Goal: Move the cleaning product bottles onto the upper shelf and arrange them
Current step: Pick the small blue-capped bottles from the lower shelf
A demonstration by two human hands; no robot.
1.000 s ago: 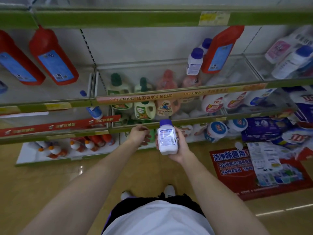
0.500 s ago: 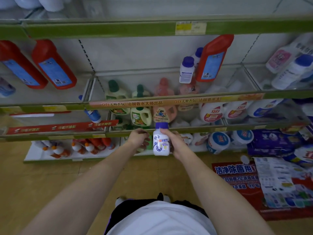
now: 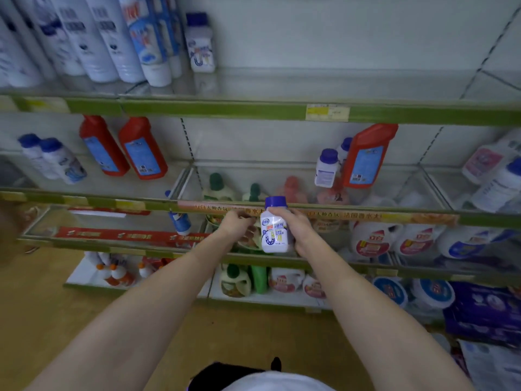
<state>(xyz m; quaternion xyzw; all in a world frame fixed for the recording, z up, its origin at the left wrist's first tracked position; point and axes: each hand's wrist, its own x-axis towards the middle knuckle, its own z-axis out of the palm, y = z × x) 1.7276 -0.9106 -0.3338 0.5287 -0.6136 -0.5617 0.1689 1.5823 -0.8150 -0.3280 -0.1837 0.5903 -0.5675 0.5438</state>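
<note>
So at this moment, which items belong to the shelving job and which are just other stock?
Job:
- white bottle with blue cap, held in the right hand
- left hand beside it
- top shelf, where a matching bottle already stands

Other stock:
- red bottles
- green-capped jugs
- white tubs

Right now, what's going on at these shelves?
A person stands facing store shelving and holds a small white plastic bottle with a blue cap upright in the right hand, in front of the lower shelves. The left hand is beside it, fingers curled near the bottle's side; whether it grips anything is unclear. On the top glass shelf with the green edge strip, a matching white blue-capped bottle already stands beside tall white containers, with open space to its right.
</note>
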